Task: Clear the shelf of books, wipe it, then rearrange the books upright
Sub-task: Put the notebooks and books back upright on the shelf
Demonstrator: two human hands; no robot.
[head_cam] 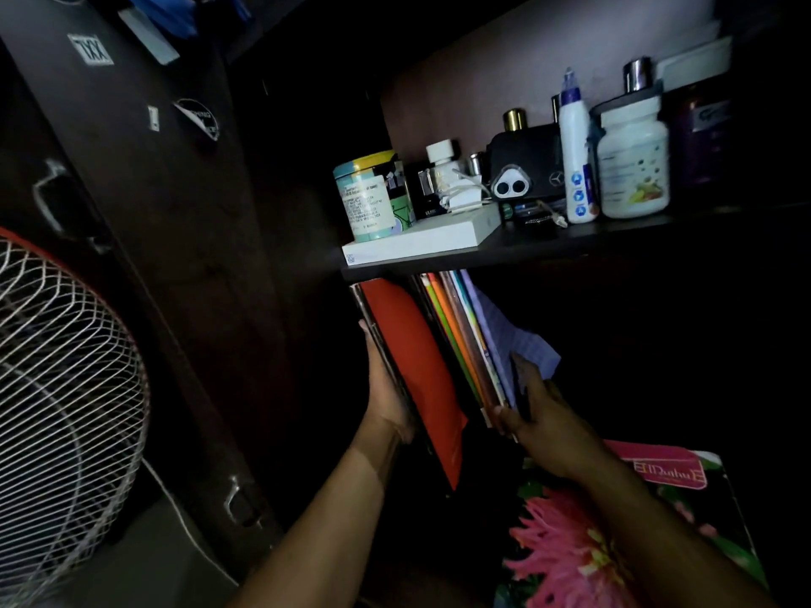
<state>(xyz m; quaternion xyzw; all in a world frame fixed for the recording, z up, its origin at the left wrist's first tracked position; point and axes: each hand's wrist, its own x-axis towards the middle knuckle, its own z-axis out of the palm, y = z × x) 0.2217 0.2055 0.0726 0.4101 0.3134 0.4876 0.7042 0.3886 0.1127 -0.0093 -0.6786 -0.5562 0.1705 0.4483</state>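
Your left hand [388,388] lies flat, fingers straight, against the outer face of the book stack's left side, pressing the red-covered book [417,370] inward, so it grips nothing but props the row. Your right hand [533,410] is at the right end of the same row, thumb in front and fingers curled round the near edges of the thin coloured books [465,340], pinching them together. Between your two hands the books stand more or less on edge, leaning a little to the left, in the dark compartment under the upper shelf [504,256]; a loose checked sheet of paper [522,340] pokes out just right of them. Whether this is the row being lifted out or being set back upright I cannot tell for sure. No cloth is in view, and the shelf floor is too dark to judge as wiped or not. Near you on the right, a flower-covered book [649,520] lies flat outside the row, so at least that one is left to stand up. The upper shelf carries a white box [421,243], a tin [368,195] and bottles [632,164]; a fan [66,388] stands far left.
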